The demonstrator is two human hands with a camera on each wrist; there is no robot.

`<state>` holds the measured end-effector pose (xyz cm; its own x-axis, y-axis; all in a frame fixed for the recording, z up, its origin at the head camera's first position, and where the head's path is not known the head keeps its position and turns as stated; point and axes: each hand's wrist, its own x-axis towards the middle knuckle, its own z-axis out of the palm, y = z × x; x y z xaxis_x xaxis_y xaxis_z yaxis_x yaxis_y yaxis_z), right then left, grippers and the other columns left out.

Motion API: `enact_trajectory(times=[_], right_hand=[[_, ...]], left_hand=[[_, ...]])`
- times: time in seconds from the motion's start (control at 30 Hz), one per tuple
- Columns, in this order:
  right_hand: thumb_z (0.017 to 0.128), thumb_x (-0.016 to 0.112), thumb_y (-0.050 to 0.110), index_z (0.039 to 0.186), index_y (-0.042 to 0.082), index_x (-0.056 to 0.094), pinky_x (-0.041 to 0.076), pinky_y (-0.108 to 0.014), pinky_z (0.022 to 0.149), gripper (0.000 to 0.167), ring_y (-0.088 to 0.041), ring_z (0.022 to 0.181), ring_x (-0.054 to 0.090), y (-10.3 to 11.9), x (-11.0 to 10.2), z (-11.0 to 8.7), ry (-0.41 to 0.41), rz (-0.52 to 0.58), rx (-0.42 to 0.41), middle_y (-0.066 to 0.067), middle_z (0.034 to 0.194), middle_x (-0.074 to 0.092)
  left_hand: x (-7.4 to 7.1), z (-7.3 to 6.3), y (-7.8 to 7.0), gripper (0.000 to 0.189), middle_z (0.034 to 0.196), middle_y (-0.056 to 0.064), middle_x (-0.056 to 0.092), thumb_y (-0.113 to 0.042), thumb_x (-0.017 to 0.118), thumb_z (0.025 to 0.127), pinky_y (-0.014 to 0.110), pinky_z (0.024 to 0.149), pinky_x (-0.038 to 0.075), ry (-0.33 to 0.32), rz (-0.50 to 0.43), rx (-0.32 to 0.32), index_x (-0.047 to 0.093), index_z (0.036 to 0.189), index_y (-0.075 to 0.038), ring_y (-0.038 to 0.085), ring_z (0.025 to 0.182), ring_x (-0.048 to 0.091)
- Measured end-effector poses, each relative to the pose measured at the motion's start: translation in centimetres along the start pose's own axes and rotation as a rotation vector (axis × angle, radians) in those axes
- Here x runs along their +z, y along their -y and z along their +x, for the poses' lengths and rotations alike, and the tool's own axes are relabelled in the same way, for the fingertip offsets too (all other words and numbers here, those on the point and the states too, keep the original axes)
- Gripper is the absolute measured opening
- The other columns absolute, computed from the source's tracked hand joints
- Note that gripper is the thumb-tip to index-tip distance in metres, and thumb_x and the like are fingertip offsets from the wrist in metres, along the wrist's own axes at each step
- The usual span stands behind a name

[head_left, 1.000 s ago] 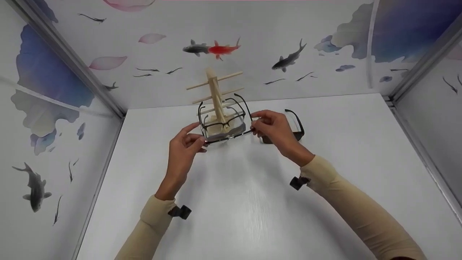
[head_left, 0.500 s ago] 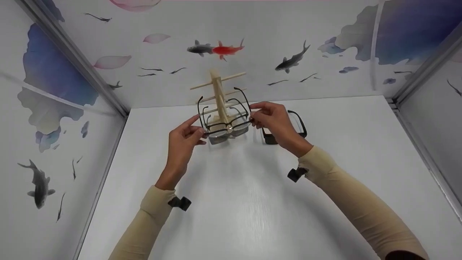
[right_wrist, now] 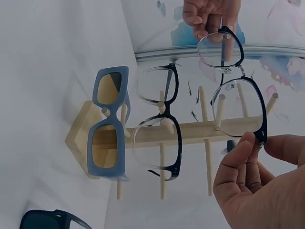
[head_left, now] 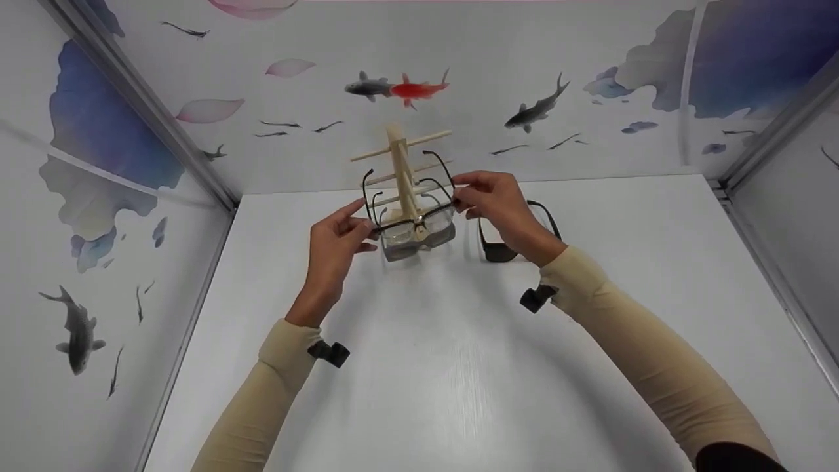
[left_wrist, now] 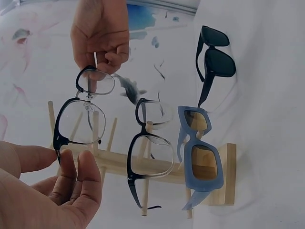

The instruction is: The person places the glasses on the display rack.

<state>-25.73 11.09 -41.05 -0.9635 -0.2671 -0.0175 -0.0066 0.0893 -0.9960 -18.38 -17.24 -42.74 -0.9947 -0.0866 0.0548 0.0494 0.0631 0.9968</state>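
A pair of half-rim eyeglasses with dark brows is held level in front of the wooden display stand. My left hand pinches its left hinge end between thumb and fingers. The right hand pinches the opposite end. Both temples are unfolded and point toward the stand. In the right wrist view, the held eyeglasses are at the level of upper pegs. Lower on the stand hang dark-and-clear eyeglasses, and below them blue-framed sunglasses with amber lenses.
Black sunglasses lie on the white table, right of the stand and partly behind my right hand in the head view. A wall printed with fish stands close behind the stand. Side panels bound the table left and right.
Both hands have raised the eyeglasses in the head view, up along the stand. They now overlap the eyeglasses hanging behind. The grip is the same, and the stand has not moved.
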Motion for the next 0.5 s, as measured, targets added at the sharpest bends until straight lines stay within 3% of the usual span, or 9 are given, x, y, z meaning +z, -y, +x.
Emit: enact_trajectory(times=[0.2,0.33,0.5], right_hand=[[0.108,0.066,0.013,0.143,0.001,0.07,0.063,-0.036,0.092,0.038,-0.026,0.105,0.073,0.2,0.0,0.9,0.011,-0.03,0.04,-0.013,0.117,0.075],[0.108,0.066,0.011,0.143,0.0,0.069,0.063,-0.037,0.095,0.037,-0.027,0.106,0.073,0.5,0.1,1.5,-0.003,-0.005,0.065,-0.014,0.116,0.074],[0.108,0.066,0.01,0.14,-0.001,0.071,0.063,-0.037,0.097,0.034,-0.032,0.11,0.071,0.8,0.2,1.9,-0.005,0.016,0.069,-0.018,0.121,0.072]], left_hand=[[0.0,0.8,0.1,0.047,0.115,0.017,0.077,-0.004,0.065,0.11,0.035,0.085,0.068,-0.005,-0.003,-0.016,0.06,0.157,-0.004,0.04,0.109,0.073],[0.0,1.4,0.2,0.047,0.116,0.017,0.077,-0.005,0.065,0.11,0.034,0.085,0.068,-0.013,-0.004,-0.033,0.06,0.157,-0.004,0.031,0.106,0.074],[0.0,1.9,0.1,0.046,0.116,0.018,0.076,-0.005,0.065,0.11,0.033,0.085,0.068,-0.021,-0.024,-0.026,0.06,0.156,-0.002,0.031,0.105,0.075]])
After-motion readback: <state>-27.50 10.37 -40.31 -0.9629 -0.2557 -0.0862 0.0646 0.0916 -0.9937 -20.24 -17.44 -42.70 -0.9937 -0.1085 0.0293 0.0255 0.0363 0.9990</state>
